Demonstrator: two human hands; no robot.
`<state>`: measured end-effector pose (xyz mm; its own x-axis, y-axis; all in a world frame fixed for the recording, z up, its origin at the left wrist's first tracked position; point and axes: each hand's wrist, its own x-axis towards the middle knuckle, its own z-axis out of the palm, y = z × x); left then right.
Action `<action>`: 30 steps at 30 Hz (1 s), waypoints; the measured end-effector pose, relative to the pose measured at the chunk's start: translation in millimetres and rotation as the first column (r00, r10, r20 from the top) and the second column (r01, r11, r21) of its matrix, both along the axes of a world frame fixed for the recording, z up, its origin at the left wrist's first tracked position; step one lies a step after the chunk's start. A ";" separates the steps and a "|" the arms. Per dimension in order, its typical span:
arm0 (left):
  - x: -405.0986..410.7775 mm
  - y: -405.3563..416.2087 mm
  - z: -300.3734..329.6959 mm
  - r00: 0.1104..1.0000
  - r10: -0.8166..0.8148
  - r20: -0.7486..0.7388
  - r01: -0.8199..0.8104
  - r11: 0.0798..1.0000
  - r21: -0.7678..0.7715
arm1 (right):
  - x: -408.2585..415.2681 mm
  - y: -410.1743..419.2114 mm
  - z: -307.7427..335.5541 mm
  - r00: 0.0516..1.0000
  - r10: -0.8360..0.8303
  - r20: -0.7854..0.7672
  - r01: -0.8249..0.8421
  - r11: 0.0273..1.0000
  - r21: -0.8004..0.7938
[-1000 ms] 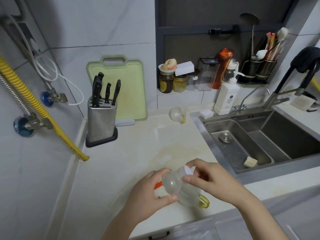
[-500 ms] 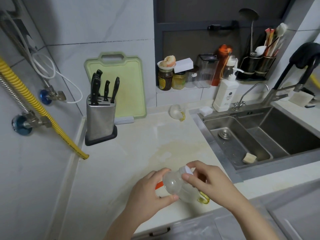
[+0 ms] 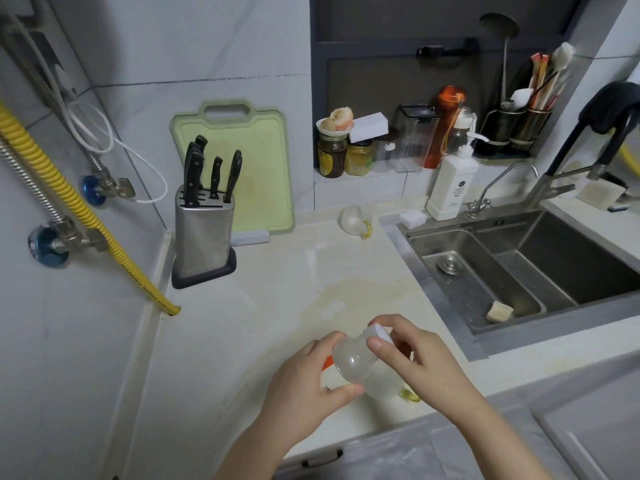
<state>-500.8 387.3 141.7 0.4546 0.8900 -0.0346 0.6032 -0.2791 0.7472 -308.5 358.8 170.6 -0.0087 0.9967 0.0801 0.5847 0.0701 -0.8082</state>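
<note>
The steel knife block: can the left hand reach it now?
Probably not freely: the left hand grips the small clear plastic bottle, though nothing stands between it and the steel knife block.

A single head-worn camera looks forward and down, close over the left hand (image 3: 304,386), right hand (image 3: 420,363) and bottle (image 3: 353,358) at the countertop's (image 3: 263,306) near edge. The sink (image 3: 437,299) lies right, the yellow hose (image 3: 86,216) left and the tiled wall (image 3: 207,46) far.

Knife block (image 3: 203,233), green cutting board (image 3: 256,168), steel sink (image 3: 540,265), soap bottle (image 3: 450,185)

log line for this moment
left hand: grips bottle | right hand: pinches white piece at its mouth | place: over counter
</note>
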 end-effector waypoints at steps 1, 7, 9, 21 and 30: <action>-0.2 0.6 -0.4 1.000 0.004 -0.019 -0.004 1.000 0.022 | -1.5 -0.2 -1.7 0.999 -0.025 -0.025 0.025 1.000 -0.006; 1.7 1.2 -6.4 0.999 0.027 -0.044 -0.023 0.996 0.088 | -12.8 1.4 -5.1 0.982 -0.179 -0.054 0.176 0.983 -0.044; 1.5 0.0 -9.4 0.999 0.029 -0.034 -0.026 0.996 0.089 | -16.3 0.3 -5.0 0.977 -0.212 -0.012 0.212 0.976 -0.042; 11.2 -18.0 -21.0 0.993 -0.052 0.106 0.051 0.999 0.010 | -22.2 -25.1 -13.8 0.956 -0.268 0.118 0.279 0.955 -0.097; 74.9 -30.0 -15.2 0.940 -0.304 0.155 0.305 0.952 0.018 | 24.7 -67.6 -0.6 0.828 -0.546 0.127 0.549 0.836 0.014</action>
